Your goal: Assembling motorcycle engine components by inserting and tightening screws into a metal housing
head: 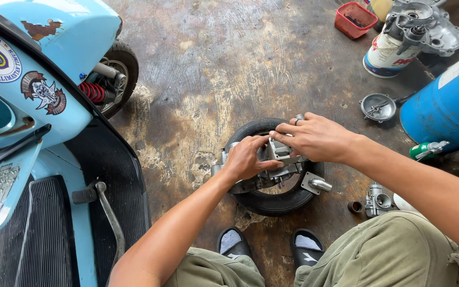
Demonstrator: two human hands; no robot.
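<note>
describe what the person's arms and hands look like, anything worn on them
Both forearms are bare, with no sleeves, gloves or watch in view. The right hand wears a dark ring on one finger; the left hand shows no ring or other jewellery. Nothing else is worn on either arm as far as the head view shows.

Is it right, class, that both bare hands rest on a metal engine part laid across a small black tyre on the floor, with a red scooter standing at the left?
Not quite. The scooter is light blue, not red, as the head view shows. The rest holds: the left hand and right hand are on the metal engine part across the small black tyre.
</note>
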